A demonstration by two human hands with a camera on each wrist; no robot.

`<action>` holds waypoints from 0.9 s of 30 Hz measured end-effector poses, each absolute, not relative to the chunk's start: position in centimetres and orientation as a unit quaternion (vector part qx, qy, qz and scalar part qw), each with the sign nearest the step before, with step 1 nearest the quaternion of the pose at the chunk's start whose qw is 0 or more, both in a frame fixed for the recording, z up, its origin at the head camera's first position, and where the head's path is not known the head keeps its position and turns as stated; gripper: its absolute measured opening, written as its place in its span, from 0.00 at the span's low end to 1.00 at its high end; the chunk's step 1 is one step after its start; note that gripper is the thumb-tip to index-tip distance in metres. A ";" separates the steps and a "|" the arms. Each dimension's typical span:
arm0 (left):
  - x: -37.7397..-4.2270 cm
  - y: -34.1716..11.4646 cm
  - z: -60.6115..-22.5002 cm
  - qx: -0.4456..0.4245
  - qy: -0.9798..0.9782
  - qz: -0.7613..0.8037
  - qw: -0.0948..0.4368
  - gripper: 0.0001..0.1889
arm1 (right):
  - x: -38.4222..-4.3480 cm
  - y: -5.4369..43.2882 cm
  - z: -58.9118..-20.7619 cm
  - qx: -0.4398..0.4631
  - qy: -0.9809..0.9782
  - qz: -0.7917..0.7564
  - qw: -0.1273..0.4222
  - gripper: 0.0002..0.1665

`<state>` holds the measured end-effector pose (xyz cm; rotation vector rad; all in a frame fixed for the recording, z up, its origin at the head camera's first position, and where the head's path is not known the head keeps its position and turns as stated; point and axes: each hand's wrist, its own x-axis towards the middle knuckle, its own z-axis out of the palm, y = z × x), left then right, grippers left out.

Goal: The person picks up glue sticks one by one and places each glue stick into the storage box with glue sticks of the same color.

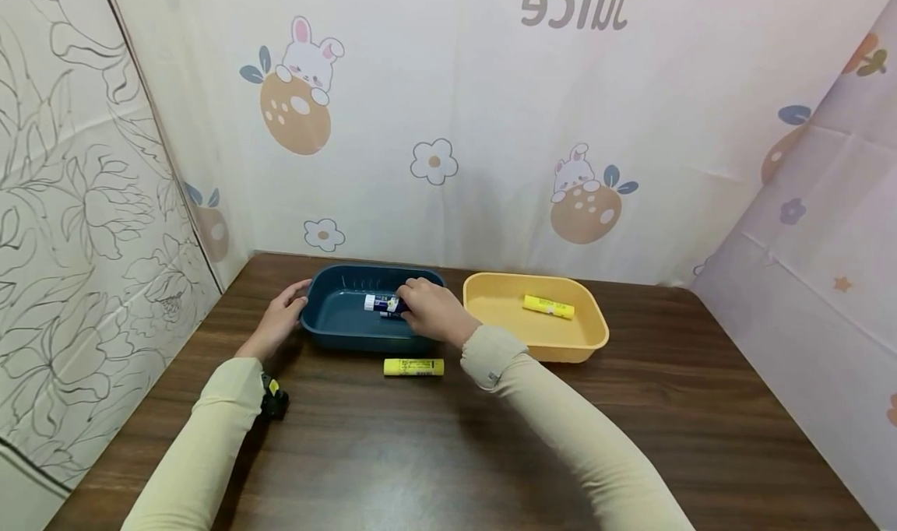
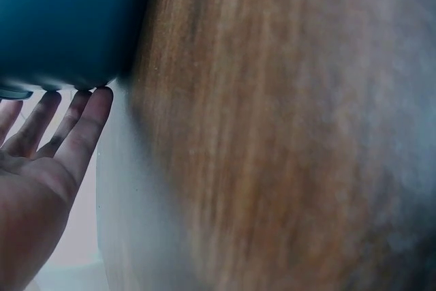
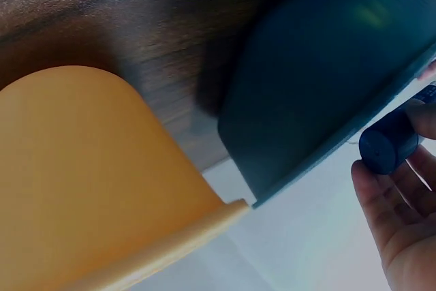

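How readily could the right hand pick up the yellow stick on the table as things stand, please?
Probably not straight away: the right hand grips a dark blue stick, though nothing covers the nearby yellow stick.

Looks like a small screened-off corner, homely in its prints, though hard to place as house, studio or office. Closed at the back by a white cloth [image 1: 483, 118], decorated with cartoon rabbits [image 1: 308, 65], fruit [image 1: 296, 118], flowers [image 1: 434, 163] and a mirrored "Juice" [image 1: 575, 5]. Walled on the left by a sheet [image 1: 42, 126] of outlined blooms [image 1: 108, 204], on the right by pale, creased fabric [image 1: 816, 243]. Furnished with a dark wood-grain counter [image 1: 673, 422], running back to the white cloth.
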<state>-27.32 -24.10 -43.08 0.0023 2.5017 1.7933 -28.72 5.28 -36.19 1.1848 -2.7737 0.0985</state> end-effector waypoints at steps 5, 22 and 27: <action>-27.4 -24.1 -43.1 -0.001 0.813 0.581 0.035 0.26 | -29.2 5.4 -36.7 0.377 -0.924 0.032 0.046 0.17; -27.2 -24.1 -43.2 0.007 0.818 0.576 0.018 0.26 | -30.7 5.4 -38.7 0.352 -0.936 0.024 0.021 0.16; -27.3 -24.1 -43.2 0.009 0.814 0.581 0.012 0.26 | -31.2 5.3 -39.0 0.352 -0.935 0.028 0.014 0.14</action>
